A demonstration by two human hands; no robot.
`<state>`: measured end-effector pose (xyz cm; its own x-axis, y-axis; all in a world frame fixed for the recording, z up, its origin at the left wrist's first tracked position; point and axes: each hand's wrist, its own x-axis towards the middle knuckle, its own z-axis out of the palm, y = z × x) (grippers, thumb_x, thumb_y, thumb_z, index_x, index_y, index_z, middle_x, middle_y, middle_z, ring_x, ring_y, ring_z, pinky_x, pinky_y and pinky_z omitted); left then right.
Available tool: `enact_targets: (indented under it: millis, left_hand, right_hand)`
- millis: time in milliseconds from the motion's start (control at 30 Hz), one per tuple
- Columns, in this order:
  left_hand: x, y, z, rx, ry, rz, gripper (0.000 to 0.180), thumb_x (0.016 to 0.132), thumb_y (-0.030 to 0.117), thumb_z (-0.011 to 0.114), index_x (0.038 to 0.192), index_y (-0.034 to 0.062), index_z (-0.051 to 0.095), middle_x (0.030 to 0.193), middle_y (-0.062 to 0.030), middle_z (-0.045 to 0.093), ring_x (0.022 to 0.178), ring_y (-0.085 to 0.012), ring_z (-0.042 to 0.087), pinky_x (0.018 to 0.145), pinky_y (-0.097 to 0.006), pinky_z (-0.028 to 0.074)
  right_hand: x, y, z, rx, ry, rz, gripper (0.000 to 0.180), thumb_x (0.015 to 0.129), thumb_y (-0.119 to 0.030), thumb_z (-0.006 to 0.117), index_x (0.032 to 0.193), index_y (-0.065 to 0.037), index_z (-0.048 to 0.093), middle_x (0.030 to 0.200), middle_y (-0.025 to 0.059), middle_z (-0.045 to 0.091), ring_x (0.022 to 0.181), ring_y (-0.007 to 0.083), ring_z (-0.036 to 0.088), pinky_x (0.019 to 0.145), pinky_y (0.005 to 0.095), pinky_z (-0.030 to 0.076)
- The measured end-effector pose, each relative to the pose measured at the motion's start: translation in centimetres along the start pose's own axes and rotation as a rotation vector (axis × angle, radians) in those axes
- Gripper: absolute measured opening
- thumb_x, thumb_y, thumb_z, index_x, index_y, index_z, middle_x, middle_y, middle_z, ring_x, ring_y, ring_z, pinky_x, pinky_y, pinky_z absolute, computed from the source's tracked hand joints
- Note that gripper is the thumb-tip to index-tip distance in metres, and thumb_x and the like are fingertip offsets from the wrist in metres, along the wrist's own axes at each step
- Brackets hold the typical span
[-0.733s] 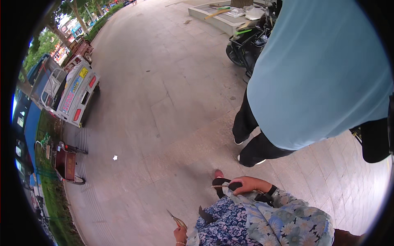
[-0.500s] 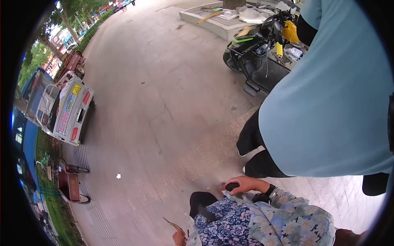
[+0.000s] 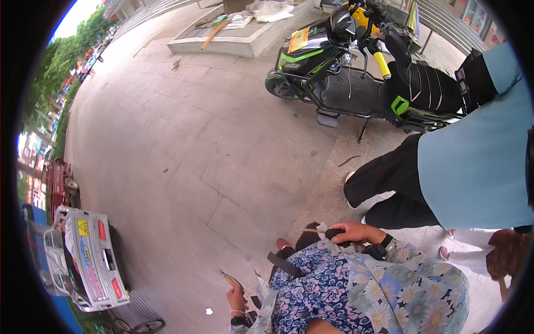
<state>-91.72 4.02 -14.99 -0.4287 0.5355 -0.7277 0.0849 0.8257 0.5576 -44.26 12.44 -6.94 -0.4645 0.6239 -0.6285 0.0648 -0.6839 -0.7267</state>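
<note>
My left hand [image 3: 236, 298] is closed around a slim, pointed, yellowish-brown thing [image 3: 231, 280] whose kind I cannot make out. A beaded bracelet and a dark band circle that wrist. Closed over a dark rounded thing [image 3: 334, 233] is my right hand [image 3: 357, 232], at the front of my floral clothing. A pale thin strip [image 3: 312, 230] shows beside its fingers; whether it belongs to the dark thing I cannot tell. Both hands are above the paving, and a dark strap [image 3: 284, 264] hangs between them.
A person in a light blue top [image 3: 473, 167] and black trousers stands close on the right. Beyond is a parked black and green scooter [image 3: 350, 94]. A raised stone planter [image 3: 245, 45] is at the back, a grey cargo vehicle [image 3: 100, 261] at the left. White scrap [image 3: 209, 312] lies on the paving [image 3: 183, 150].
My view has turned right, bringing more of the scooter into sight and shifting the cargo vehicle lower. More of my left hand and wrist shows. Both hands keep hold of their things.
</note>
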Motion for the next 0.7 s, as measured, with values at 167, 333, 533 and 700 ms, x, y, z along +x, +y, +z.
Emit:
enact_targets:
  millis: [167, 333, 533, 700]
  left_hand:
    - [7.8, 12.6, -1.1, 0.089, -0.085, 0.064, 0.022, 0.079, 0.021, 0.051, 0.064, 0.0054, 0.05, 0.051, -0.0025, 0.045, 0.033, -0.0129, 0.039, 0.031, -0.027, 0.032]
    - [17.1, 14.6, -2.5, 0.158, -0.111, 0.202, 0.021, 0.079, 0.024, 0.056, 0.068, 0.0058, 0.052, 0.051, -0.0029, 0.046, 0.033, -0.0142, 0.039, 0.031, -0.031, 0.033]
    - [25.8, 18.9, 8.8, 0.654, -0.052, 0.668, 0.021, 0.079, 0.024, 0.054, 0.069, 0.0062, 0.053, 0.051, -0.0025, 0.045, 0.034, -0.0146, 0.039, 0.032, -0.031, 0.033]
    - [46.1, 17.5, -11.2, 1.06, -0.02, 1.091, 0.021, 0.08, 0.025, 0.053, 0.07, 0.0066, 0.054, 0.051, -0.0021, 0.044, 0.034, -0.015, 0.039, 0.033, -0.032, 0.033]
  right_hand:
    - [3.4, -4.9, 1.0, 0.376, 0.123, 0.031, 0.04, 0.081, -0.02, 0.065, 0.115, -0.003, 0.051, 0.085, 0.0035, 0.056, 0.069, 0.0098, 0.053, 0.061, 0.0217, 0.045]
    - [14.1, -10.1, -0.4, 0.417, 0.063, -0.048, 0.032, 0.082, -0.02, 0.064, 0.105, -0.002, 0.053, 0.077, 0.0007, 0.055, 0.063, 0.0072, 0.048, 0.055, 0.0208, 0.04]
    - [24.6, -19.3, -4.3, 0.532, 0.217, -0.142, 0.037, 0.081, -0.021, 0.064, 0.109, 0.0, 0.052, 0.076, 0.0006, 0.055, 0.06, 0.0066, 0.047, 0.053, 0.0196, 0.039]
    - [29.6, -28.9, -8.2, -0.291, 0.247, -0.188, 0.054, 0.072, -0.038, 0.071, 0.111, -0.005, 0.055, 0.089, 0.0039, 0.06, 0.077, 0.0123, 0.055, 0.068, 0.0259, 0.045]
